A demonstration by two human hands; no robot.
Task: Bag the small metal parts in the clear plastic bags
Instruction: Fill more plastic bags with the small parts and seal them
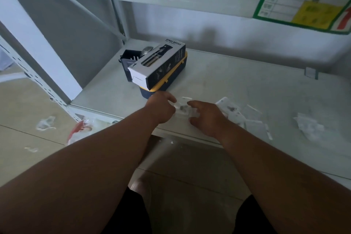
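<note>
A small clear plastic bag point(183, 109) with dark metal parts inside lies near the front edge of the grey shelf point(247, 81), between my two hands. My left hand point(161, 108) pinches its left side with curled fingers. My right hand point(206, 118) holds its right side, thumb and fingers spread around it. Right of my right hand lies another clear bag point(230, 109) with dark parts in it, and several empty clear bags point(255, 125) are scattered beside it. The picture is blurred, so the parts themselves are hard to make out.
A spray bottle box point(157, 62) rests on a blue and yellow case point(171, 81) just behind my left hand, with a dark holder point(130, 56) behind it. Crumpled plastic point(308, 126) lies at the right. Shelf uprights stand left. A red-and-white bag point(83, 129) lies on the floor.
</note>
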